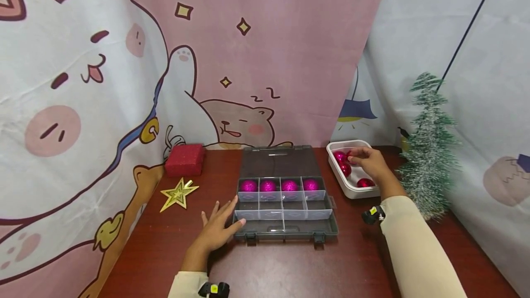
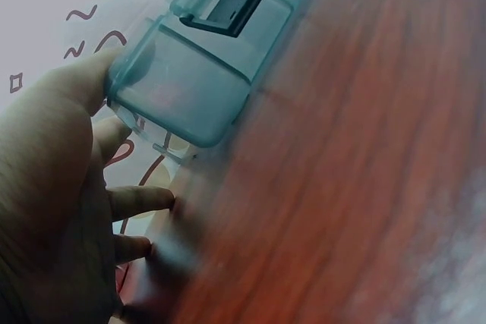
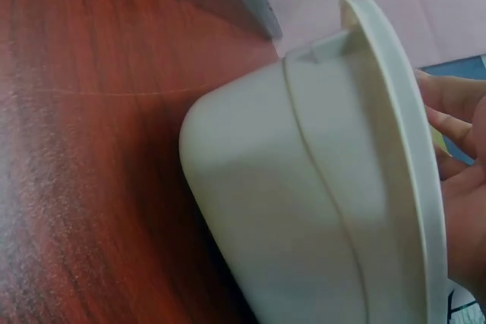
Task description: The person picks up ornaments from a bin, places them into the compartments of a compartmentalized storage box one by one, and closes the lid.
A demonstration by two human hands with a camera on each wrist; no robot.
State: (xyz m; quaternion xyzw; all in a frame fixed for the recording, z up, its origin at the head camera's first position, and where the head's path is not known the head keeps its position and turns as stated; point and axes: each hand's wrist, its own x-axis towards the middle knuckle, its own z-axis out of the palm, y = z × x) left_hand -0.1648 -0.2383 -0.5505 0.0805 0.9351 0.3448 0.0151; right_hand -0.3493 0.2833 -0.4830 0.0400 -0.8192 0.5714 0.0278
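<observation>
A grey see-through compartment box (image 1: 285, 228) lies with its lid (image 1: 281, 162) folded back. Glittery magenta balls (image 1: 267, 186) fill its back row, one to each cell. My left hand (image 1: 217, 226) rests spread at the box's left side, its thumb touching the front corner; the left wrist view shows this hand (image 2: 57, 157) against the box (image 2: 190, 81). Over a white tub (image 1: 349, 190), my right hand (image 1: 370, 162) pinches a red Christmas ball (image 1: 349, 156), mostly hidden by the fingers. Other shiny red balls (image 1: 344, 169) lie inside. The tub's wall (image 3: 304, 187) hides the fingertips in the right wrist view.
A gold star (image 1: 179, 194) and a red box (image 1: 184, 160) lie on the left of the brown table (image 1: 281, 270). A small frosted Christmas tree (image 1: 430, 151) stands right of the tub, close to the right forearm. A printed cloth (image 1: 281, 49) hangs behind.
</observation>
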